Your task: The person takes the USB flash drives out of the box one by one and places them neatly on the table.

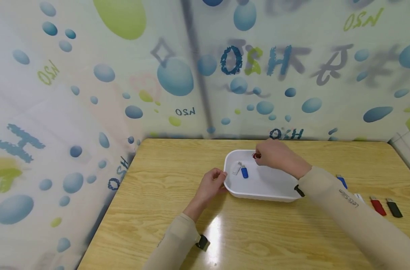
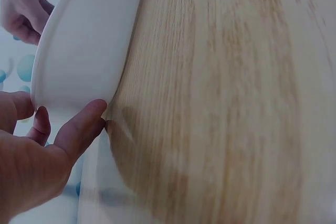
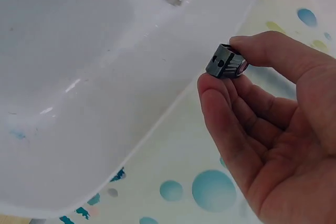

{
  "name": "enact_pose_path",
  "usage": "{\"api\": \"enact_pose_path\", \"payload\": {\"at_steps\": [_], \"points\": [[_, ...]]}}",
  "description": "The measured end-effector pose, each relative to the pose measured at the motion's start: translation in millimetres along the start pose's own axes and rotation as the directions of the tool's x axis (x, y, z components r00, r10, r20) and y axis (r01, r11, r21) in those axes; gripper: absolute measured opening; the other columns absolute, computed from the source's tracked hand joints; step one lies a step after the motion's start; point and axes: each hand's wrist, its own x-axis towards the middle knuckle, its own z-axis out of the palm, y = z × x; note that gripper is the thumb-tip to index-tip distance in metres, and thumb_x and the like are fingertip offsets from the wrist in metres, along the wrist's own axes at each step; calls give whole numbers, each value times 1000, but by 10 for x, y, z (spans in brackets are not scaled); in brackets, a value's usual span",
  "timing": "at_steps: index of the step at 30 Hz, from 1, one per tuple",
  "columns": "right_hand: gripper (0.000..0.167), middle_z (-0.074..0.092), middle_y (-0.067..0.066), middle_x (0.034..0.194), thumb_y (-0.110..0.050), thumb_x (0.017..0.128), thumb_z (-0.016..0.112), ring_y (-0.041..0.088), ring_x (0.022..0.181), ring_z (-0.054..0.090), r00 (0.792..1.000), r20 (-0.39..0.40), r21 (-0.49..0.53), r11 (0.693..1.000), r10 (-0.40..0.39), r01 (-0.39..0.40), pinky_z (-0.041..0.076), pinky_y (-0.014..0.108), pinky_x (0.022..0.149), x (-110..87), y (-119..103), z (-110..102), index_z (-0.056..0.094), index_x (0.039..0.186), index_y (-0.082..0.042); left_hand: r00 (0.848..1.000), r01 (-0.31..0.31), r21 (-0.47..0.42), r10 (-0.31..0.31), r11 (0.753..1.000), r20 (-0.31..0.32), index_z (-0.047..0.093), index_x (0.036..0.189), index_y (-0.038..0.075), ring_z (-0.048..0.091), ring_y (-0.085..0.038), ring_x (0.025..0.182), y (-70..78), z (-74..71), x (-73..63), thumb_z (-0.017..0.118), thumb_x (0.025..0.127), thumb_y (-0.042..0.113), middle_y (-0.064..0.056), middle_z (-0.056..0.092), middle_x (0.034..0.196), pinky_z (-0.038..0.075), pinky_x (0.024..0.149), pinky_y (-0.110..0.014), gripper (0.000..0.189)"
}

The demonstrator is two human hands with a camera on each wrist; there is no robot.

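A white plastic tray point(image 1: 259, 187) stands on the table. My left hand point(image 1: 211, 183) holds its left end, thumb at the rim and other fingers against the outer wall, as the left wrist view shows. Over the tray's far side, my right hand point(image 1: 272, 153) pinches a dark red USB flash drive point(image 1: 256, 155) between thumb and fingers. Its metal plug point(image 3: 223, 62) points out of the fingers in the right wrist view. Inside the tray, toward the left, lie a white USB flash drive point(image 1: 236, 168) and a blue USB flash drive point(image 1: 244, 172), close together.
On the wooden table point(image 1: 157, 180), right of the tray, lie a blue flash drive point(image 1: 341, 181), a white one point(image 1: 359, 197) partly behind the sleeve, a red one point(image 1: 378, 206) and a black one point(image 1: 394, 208). A patterned curtain point(image 1: 177, 123) hangs behind the table.
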Motion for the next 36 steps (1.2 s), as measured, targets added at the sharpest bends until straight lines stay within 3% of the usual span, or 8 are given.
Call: {"api": "enact_pose_path", "payload": {"at_steps": [4, 10, 16, 27, 36], "points": [[9, 67, 2, 81, -14, 94, 73, 18, 68, 54, 999, -33, 66, 998, 26, -24, 44, 26, 57, -114, 47, -87, 73, 96, -5, 1000, 1, 0, -1, 1000, 6, 56, 115, -13, 68, -31, 102, 1, -5, 0, 55, 108, 16, -24, 59, 116, 64, 86, -40, 30], [11, 65, 1, 77, -16, 94, 74, 18, 67, 54, 993, -112, 99, 995, 34, -23, 45, 28, 56, -296, 111, -165, 72, 92, -6, 1000, 4, 19, -4, 1000, 5, 56, 116, -13, 68, -32, 103, -8, -8, 8, 55, 108, 18, -24, 60, 118, 65, 85, -40, 32], [18, 67, 3, 83, -19, 94, 74, 20, 71, 57, 982, -176, 113, 992, 68, -48, 52, 31, 59, -490, 245, -223, 72, 98, -2, 1000, 11, 27, -11, 1000, 6, 56, 117, -14, 68, -33, 103, -8, -8, 1, 55, 109, 18, -25, 60, 118, 64, 86, -40, 33], [26, 68, 8, 88, -22, 96, 72, 23, 76, 60, 966, -201, 183, 975, 163, -127, 55, 38, 65, -887, 638, -290, 69, 103, 3, 1000, 3, 18, -3, 1000, 2, 57, 115, -14, 67, -28, 99, -18, -6, 16, 56, 108, 18, -22, 60, 115, 65, 85, -39, 33], [33, 70, 9, 91, -26, 96, 71, 24, 78, 63, 947, -225, 190, 963, 230, -189, 56, 38, 64, -1195, 949, -283, 69, 106, 5, 1000, 9, 31, -9, 999, -1, 57, 118, -14, 67, -33, 104, -2, -1, 7, 56, 108, 19, -25, 60, 119, 64, 88, -43, 34]]}}
